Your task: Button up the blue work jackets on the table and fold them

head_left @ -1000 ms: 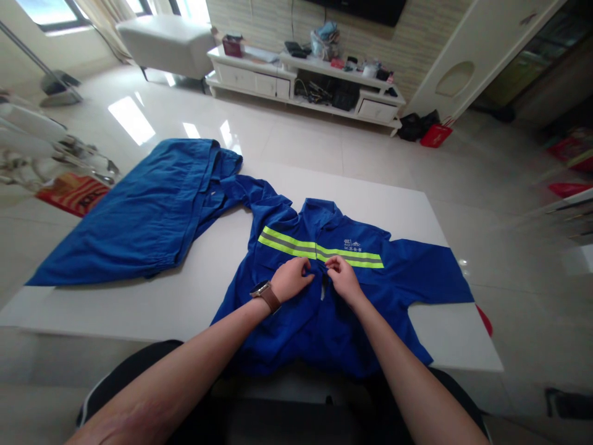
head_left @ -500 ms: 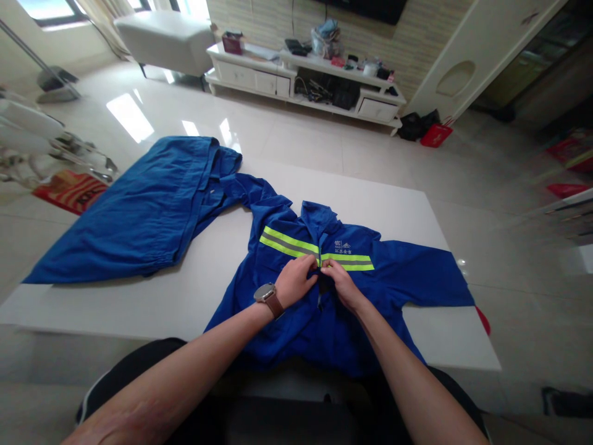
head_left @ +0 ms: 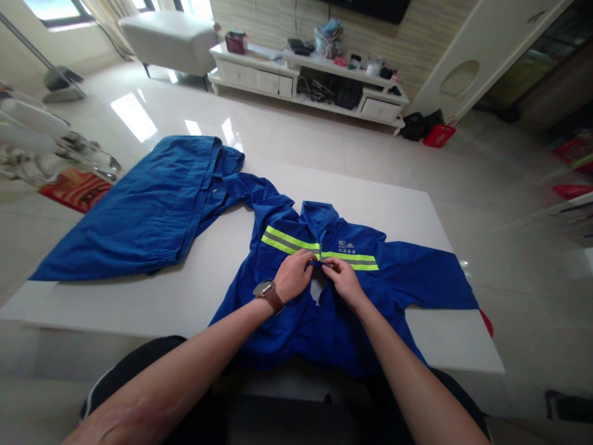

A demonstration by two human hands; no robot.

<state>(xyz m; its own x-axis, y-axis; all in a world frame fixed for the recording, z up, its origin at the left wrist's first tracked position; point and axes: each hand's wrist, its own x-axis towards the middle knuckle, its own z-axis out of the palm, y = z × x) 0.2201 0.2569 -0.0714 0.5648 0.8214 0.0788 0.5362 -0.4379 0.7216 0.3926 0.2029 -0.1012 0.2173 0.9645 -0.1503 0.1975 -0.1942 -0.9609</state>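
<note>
A blue work jacket [head_left: 370, 290] lies spread on the white table, collar pointing away from me, with a yellow-green reflective stripe across its chest. My left hand [head_left: 295, 274] pinches the front edge of the jacket just below the stripe, at the middle. Opposite it, my right hand [head_left: 341, 279] pinches the other front edge, its fingers close to the left ones. Beneath my fingers the two edges part in a gap where a pale patch shows. Whatever fastener lies between the fingertips is too small to make out.
More blue clothing [head_left: 134, 210] lies heaped at the table's left end, touching the jacket's left sleeve. The white table [head_left: 370, 198] has its far edge toward a low TV cabinet [head_left: 254, 77]. A red striped bag [head_left: 76, 188] stands beyond the left end.
My hands have drawn slightly apart and lifted the front edges a little. The gap below them has widened, showing a pale patch. The view has shifted slightly.
</note>
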